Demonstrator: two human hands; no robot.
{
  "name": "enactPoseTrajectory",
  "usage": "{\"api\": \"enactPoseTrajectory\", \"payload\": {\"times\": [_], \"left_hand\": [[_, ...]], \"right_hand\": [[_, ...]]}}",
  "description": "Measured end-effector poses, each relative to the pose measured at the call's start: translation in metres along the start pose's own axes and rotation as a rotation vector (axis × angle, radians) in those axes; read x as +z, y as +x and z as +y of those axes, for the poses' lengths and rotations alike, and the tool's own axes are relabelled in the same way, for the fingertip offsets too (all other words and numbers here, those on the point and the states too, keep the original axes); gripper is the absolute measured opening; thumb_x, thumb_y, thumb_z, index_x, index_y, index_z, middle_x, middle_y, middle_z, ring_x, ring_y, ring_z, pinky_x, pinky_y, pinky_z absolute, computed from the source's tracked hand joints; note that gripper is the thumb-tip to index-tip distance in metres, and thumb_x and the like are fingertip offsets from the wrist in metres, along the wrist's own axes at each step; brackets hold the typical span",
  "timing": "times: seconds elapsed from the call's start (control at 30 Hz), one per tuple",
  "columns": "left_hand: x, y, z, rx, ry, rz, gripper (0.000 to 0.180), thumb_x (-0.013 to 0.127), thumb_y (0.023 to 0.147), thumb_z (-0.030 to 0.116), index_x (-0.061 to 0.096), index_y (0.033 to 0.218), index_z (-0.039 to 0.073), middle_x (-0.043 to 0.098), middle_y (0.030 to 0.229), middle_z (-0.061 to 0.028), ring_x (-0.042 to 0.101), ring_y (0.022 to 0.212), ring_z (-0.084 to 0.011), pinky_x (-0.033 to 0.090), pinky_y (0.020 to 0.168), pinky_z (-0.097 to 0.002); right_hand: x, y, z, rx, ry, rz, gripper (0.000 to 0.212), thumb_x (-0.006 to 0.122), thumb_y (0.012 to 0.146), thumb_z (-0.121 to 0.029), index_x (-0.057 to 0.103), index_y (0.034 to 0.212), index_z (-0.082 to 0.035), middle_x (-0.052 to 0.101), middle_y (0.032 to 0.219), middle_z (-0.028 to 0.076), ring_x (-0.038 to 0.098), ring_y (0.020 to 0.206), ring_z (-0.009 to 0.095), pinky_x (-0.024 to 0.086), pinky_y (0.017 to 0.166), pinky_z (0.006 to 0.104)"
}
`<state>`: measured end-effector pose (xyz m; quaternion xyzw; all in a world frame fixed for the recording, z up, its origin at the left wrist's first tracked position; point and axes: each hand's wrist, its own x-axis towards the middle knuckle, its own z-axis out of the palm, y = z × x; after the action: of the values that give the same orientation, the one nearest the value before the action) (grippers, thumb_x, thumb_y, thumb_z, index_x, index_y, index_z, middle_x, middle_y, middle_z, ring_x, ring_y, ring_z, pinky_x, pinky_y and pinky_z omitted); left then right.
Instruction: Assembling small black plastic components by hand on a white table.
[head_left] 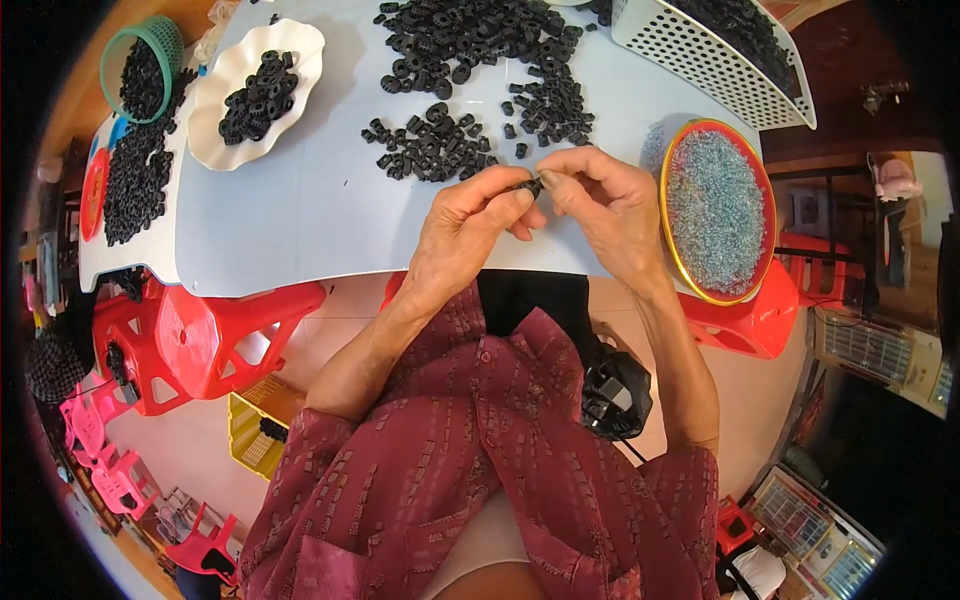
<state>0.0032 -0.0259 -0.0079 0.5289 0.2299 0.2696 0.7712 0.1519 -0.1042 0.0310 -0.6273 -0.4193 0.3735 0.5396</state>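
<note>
Head view: the left hand [462, 228] and right hand [610, 208] are together, fingertips pinching one small black piece [531, 186] between them, left of the round red tray with a gold rim [768, 215]. Clear bluish beads [715, 210] fill that tray. Farther left of it, a small pile of chunky black pieces [432, 148] lies on the pale blue table [290, 225]; a cluster of finer black bits [552, 108] lies nearer the tray, and a large black heap [470, 38] spreads beyond. A white perforated plastic basket [690, 58] of black parts stands beyond the tray; a white scalloped dish [303, 118] of black rings [260, 98] sits well to the tray's left. Judging by these loose quantities, one piece is in hand and much remains; which pile is finished, if any, I cannot tell.
</note>
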Motion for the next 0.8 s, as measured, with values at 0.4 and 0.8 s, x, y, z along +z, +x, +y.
{"api": "enactPoseTrajectory", "payload": {"times": [0.4,0.8], "left_hand": [[-0.001,0.001,-0.003,0.107,0.039,-0.054,0.019,0.050,0.093,0.007,0.060,0.105,-0.004,0.064,0.086,-0.0077,0.058,0.075,-0.0120,0.050,0.068,-0.0255],[-0.004,0.004,-0.003,-0.147,-0.104,-0.127,0.021,0.051,0.093,0.009,0.060,0.105,-0.005,0.065,0.081,-0.0084,0.060,0.074,-0.0129,0.049,0.069,-0.0263]], "right_hand": [[-0.001,-0.002,-0.003,0.002,0.035,-0.089,0.015,0.058,0.086,0.003,0.064,0.099,0.003,0.063,0.080,0.004,0.058,0.073,0.009,0.048,0.069,0.0237],[0.006,-0.009,0.019,-0.233,-0.063,0.076,0.012,0.059,0.084,0.006,0.063,0.095,0.003,0.062,0.082,0.008,0.060,0.074,0.011,0.050,0.067,0.0244]]}}
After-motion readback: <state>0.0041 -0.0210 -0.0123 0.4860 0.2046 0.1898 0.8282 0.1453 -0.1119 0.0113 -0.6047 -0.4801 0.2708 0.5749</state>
